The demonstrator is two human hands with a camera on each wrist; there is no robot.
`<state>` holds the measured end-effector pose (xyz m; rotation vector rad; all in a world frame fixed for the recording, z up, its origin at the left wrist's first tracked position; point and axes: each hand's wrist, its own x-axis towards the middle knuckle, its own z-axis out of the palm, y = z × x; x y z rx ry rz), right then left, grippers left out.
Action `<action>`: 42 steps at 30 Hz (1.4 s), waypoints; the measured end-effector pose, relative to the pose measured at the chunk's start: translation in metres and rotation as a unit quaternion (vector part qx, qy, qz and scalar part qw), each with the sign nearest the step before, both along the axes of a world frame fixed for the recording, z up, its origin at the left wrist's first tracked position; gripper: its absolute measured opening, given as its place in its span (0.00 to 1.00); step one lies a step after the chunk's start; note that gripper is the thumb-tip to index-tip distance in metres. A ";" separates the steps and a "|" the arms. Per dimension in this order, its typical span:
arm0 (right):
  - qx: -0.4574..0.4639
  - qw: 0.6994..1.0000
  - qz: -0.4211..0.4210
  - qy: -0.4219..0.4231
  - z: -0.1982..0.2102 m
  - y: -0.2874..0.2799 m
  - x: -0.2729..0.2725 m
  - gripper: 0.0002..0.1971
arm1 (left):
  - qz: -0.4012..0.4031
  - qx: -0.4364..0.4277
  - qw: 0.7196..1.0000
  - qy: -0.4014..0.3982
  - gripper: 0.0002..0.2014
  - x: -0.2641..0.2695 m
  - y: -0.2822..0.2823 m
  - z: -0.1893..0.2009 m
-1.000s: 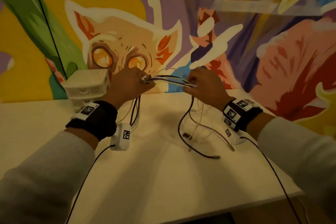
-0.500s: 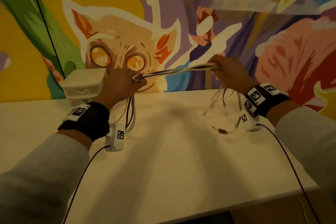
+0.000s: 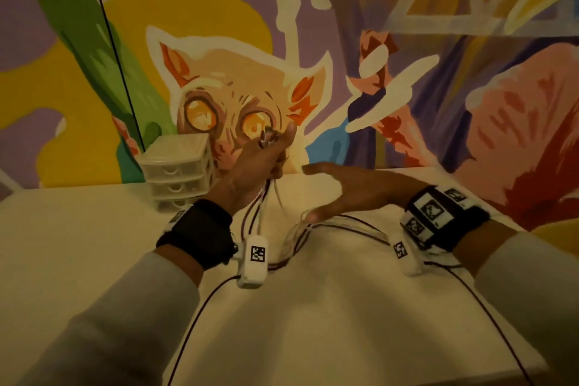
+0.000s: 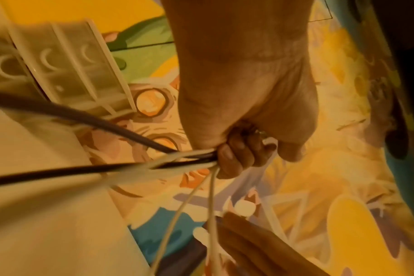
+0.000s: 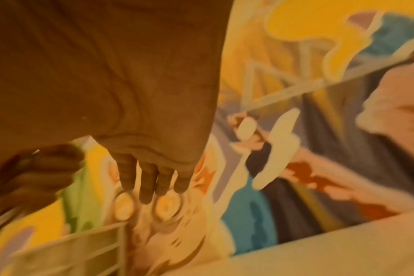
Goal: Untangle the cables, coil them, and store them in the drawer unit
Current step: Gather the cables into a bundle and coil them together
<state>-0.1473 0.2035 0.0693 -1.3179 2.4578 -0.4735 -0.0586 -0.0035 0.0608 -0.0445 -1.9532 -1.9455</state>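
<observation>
Above the table (image 3: 313, 323), beside the drawer unit (image 3: 178, 172): left hand (image 3: 263, 160) fisted round the cables (image 4: 140, 164), ends up, slack trailing onto the tabletop. Right hand (image 3: 354, 194) flat, fingers spread, holding nothing. Advised: keep ends pinched, draw even loops.

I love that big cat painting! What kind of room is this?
Hard to say for sure: an indoor room, perhaps a studio or play space. A bright mural with a big-eyed cat fills the wall behind a plain white table, where a small plastic drawer unit stands.
</observation>
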 end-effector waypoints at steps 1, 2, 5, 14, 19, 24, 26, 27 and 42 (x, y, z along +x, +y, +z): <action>-0.012 0.999 0.019 -0.022 -0.009 -0.016 0.010 0.58 | -0.012 0.034 0.999 -0.002 0.22 0.000 0.005 0.003; -0.030 0.998 0.041 -0.048 -0.017 -0.030 0.020 0.55 | -0.030 0.067 0.997 -0.005 0.21 0.001 0.009 0.006; -0.097 0.985 0.081 -0.119 -0.044 -0.058 0.032 0.25 | -0.070 0.139 0.988 -0.014 0.21 0.008 0.011 0.009; -0.027 0.986 0.045 0.156 -0.068 -0.008 0.005 0.09 | 0.042 0.303 0.951 0.040 0.33 0.020 -0.059 -0.030; 0.168 0.962 0.063 0.206 -0.096 0.009 -0.011 0.14 | 0.066 0.341 0.938 -0.006 0.32 0.007 -0.054 -0.081; -0.010 1.000 0.009 -0.006 -0.080 -0.034 0.014 0.50 | 0.071 0.407 0.911 -0.019 0.25 -0.011 -0.053 -0.116; -0.070 0.997 -0.007 0.009 -0.083 -0.065 0.025 0.46 | 0.062 0.427 0.902 -0.014 0.23 -0.015 -0.055 -0.123; -0.073 0.997 -0.009 0.005 -0.089 -0.081 0.029 0.42 | 0.057 0.438 0.897 -0.011 0.23 -0.017 -0.056 -0.124; -0.120 0.991 -0.023 -0.049 -0.125 -0.114 0.014 0.23 | 0.094 0.274 0.957 -0.032 0.20 -0.018 -0.084 -0.130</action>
